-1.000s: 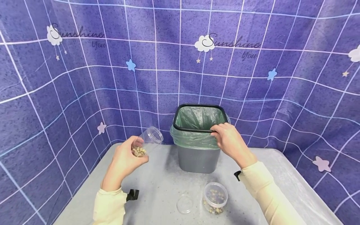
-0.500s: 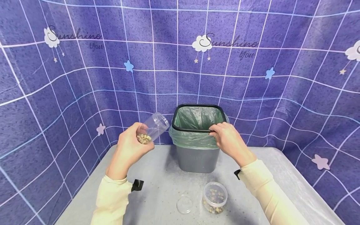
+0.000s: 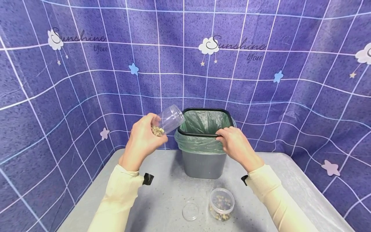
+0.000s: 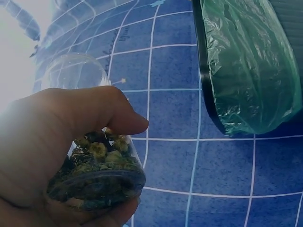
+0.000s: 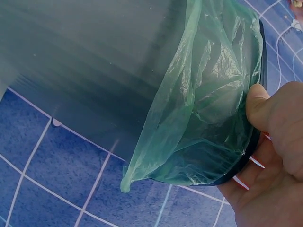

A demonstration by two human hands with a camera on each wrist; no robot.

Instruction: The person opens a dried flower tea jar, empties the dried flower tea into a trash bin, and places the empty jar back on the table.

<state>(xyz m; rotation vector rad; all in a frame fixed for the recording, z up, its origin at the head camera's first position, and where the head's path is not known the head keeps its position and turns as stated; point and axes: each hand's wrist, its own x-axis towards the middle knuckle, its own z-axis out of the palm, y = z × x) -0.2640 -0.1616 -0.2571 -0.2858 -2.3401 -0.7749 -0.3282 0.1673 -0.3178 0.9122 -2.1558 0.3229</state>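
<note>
My left hand [image 3: 144, 138] grips a clear plastic jar [image 3: 170, 120], tilted with its open mouth toward the bin's left rim. Small dried yellowish-brown buds [image 3: 157, 130] lie at its lower end; the left wrist view shows the buds [image 4: 102, 153] through the jar's base. A grey trash bin [image 3: 204, 165] stands at the back of the table, lined with a green plastic bag [image 3: 203, 143] under a black rim [image 3: 200, 134]. My right hand [image 3: 236, 141] pinches that rim at its front right corner; in the right wrist view the thumb presses against the bag [image 5: 218, 94].
A second clear jar [image 3: 222, 203] holding similar buds, with a lid on, stands at the front of the grey table [image 3: 162, 193]. Left of it lies a round clear lid [image 3: 190, 211]. Small crumbs dot the tabletop. A purple-blue patterned cloth [image 3: 162, 80] hangs behind.
My left hand has raised the jar and carried it right, up to the bin's left rim. The buds still sit at the jar's lower end. My right hand keeps its hold on the rim.
</note>
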